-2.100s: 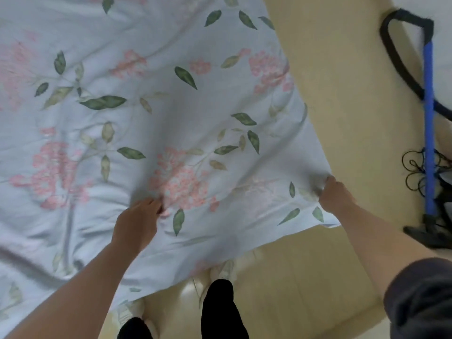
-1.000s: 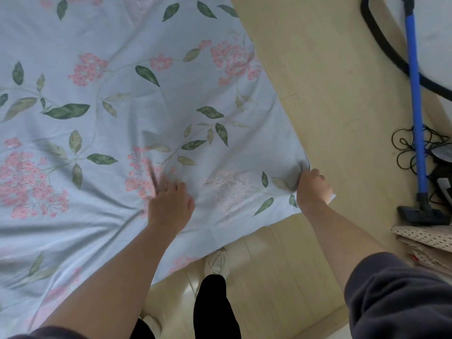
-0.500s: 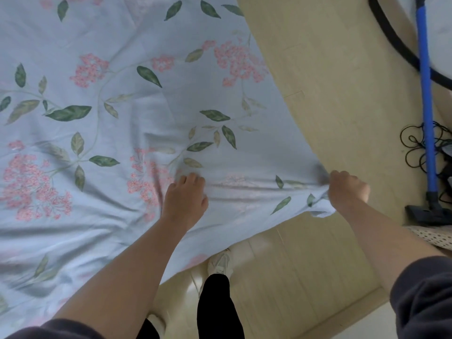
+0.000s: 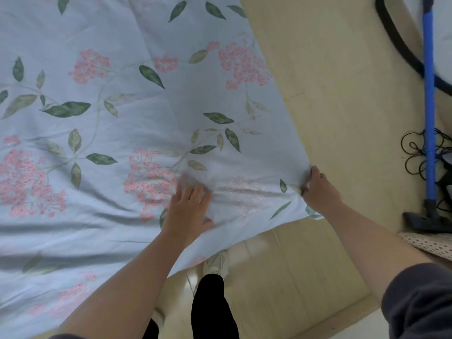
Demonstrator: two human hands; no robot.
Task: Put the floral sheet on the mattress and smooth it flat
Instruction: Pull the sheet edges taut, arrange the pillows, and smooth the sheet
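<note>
The floral sheet (image 4: 127,113), pale blue with pink blossoms and green leaves, lies spread over the mattress, which it hides completely. My left hand (image 4: 188,211) presses flat on the sheet near its front edge, fingers straight and spread. My right hand (image 4: 318,192) grips the sheet's right front corner, its fingers curled round bunched cloth. Small creases run between the two hands. The sheet's front edge hangs over toward my legs.
Light wooden floor (image 4: 330,81) borders the bed to the right and front. A blue vacuum pole (image 4: 429,106) with a black hose and coiled cable stands at far right. A dotted fabric pile (image 4: 430,243) lies below it. My shoe (image 4: 215,263) is beside the bed.
My left hand has slid right along the sheet and now lies flat with fingers spread. My right hand keeps hold of the corner and has drawn it rightward, tightening the cloth.
</note>
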